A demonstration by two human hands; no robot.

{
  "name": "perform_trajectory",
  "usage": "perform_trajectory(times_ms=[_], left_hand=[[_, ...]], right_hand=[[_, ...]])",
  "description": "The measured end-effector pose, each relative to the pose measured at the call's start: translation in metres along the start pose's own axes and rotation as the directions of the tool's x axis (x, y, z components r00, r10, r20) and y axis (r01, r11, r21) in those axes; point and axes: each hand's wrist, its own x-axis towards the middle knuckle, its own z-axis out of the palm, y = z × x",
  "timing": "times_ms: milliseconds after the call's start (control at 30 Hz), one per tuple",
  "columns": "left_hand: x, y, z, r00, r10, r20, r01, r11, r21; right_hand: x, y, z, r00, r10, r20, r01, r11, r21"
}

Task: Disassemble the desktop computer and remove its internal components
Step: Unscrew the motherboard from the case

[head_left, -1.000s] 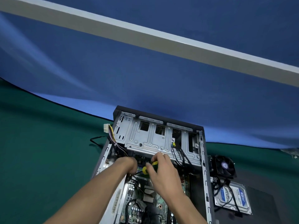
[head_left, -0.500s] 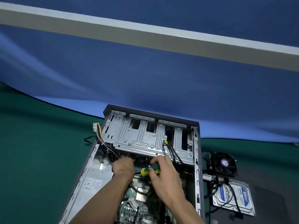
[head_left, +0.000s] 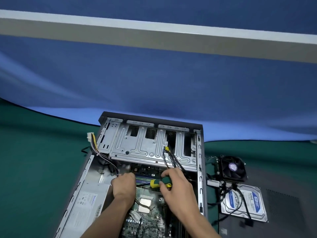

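Note:
The open desktop case (head_left: 199, 162) lies flat on the green table. Its motherboard (head_left: 147, 219) with a bare CPU (head_left: 145, 205) shows between my arms. My right hand (head_left: 175, 188) grips a green and yellow screwdriver (head_left: 160, 182) lying roughly level, its tip pointing left over the memory slots. My left hand (head_left: 123, 186) is curled beside the slots, close to the screwdriver's tip; what its fingers touch is hidden. The silver drive cage (head_left: 151, 150) sits just beyond both hands. The power supply (head_left: 85, 208) fills the case's left side.
A removed cooler fan (head_left: 233, 168) and a hard drive (head_left: 245, 205) with black cables lie right of the case. A dark side panel (head_left: 281, 217) lies under them. A white power connector (head_left: 89, 137) hangs over the case's left wall. Blue cloth rises behind.
The view has tilted down and shifted, showing more of the motherboard and power supply. Both hands stay at the same spot by the memory slots, the right still holding the screwdriver.

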Motion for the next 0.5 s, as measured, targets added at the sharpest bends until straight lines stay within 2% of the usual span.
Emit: perform_trajectory(times_ms=[100,267,367,500], left_hand=[[0.001,0.000,-0.001,1.000,-0.011,0.016,0.011,1.000,0.013],[0.001,0.000,-0.005,0.999,-0.026,0.038,0.025,0.999,0.032],[0.001,0.000,-0.004,0.998,-0.029,0.059,0.026,0.999,0.046],[0.005,-0.003,-0.008,0.993,0.035,0.113,-0.043,0.996,0.073]], right_hand=[[0.001,0.003,-0.001,0.998,-0.028,0.052,0.033,0.994,-0.100],[0.001,0.009,-0.004,0.989,0.007,0.149,0.032,0.967,-0.252],[-0.001,0.011,-0.003,0.988,0.001,0.155,0.045,0.956,-0.291],[-0.003,0.014,-0.001,0.989,-0.019,0.147,0.068,0.938,-0.341]])
